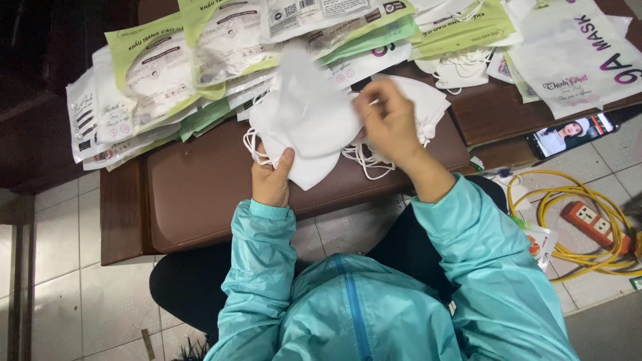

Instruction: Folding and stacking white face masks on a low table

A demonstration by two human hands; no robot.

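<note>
My left hand (pixel 272 180) grips the lower edge of a stack of white folded face masks (pixel 304 124), thumb on top, above a brown padded bench (pixel 200 187). My right hand (pixel 389 124) is raised over the right side of the stack, fingers pinched on the top mask's edge. More white masks (pixel 428 100) lie under and behind my right hand, their white ear loops (pixel 368 164) dangling over the cushion. My sleeves are teal.
Green and white mask packets (pixel 160 73) pile across the bench's far side, with white bags (pixel 575 53) at the right. A phone (pixel 568 134) with a lit screen lies at the right. A yellow cable and orange power strip (pixel 592 224) rest on the tiled floor.
</note>
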